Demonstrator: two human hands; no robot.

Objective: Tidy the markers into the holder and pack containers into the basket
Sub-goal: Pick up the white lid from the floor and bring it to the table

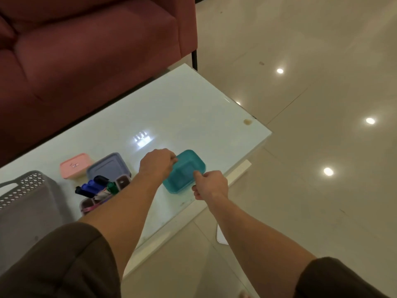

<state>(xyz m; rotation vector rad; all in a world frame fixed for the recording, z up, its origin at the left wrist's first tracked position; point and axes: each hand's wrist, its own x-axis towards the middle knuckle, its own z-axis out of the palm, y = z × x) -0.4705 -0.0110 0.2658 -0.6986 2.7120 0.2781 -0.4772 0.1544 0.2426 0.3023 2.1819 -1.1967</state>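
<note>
A teal container point(186, 168) sits near the front right part of the white glass table point(193, 108). My left hand point(158, 163) grips its far left rim with curled fingers. My right hand point(211, 184) pinches its near right rim. Left of my left arm stands a clear holder point(94, 204) with several blue, black and green markers point(92, 186) sticking up from it. Behind the holder sit a purple-lidded container point(109, 166) and a pink container point(75, 165). A grey perforated basket point(23, 203) stands at the far left edge of the view.
A dark red sofa point(86, 50) runs along the table's far side. Glossy beige floor tiles point(311, 147) lie to the right, close beyond the table's edge. A small brownish mark point(247, 121) sits near the table's right corner.
</note>
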